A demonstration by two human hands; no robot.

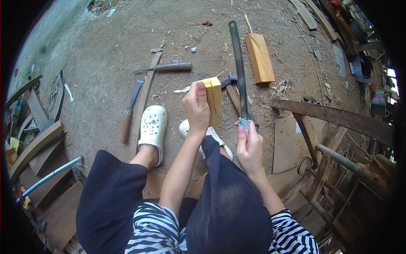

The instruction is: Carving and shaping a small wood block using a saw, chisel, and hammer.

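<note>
My left hand [197, 108] is closed around a yellow piece of wood [215, 101], thumb near its top end, and a dark wavy line runs down the side facing right. The wood is held up in front of me, above the ground [105, 51] between my white clogs [153, 127] and the hammer [233, 98]. My right hand [249, 146] is closed too, fingers and thumb wrapped on the pale grip of a long dark flat tool [238, 63], whose blade points away from me. The tool and the wood are apart, side by side.

On the ground, the hammer lies partly behind the blade, and an orange-brown wooden block [259, 59] lies to the blade's right. Further left, a chisel [127, 125] lies beside a long wooden strip [146, 97], and a dark-handled tool [173, 66] lies across the strip's far end.
</note>
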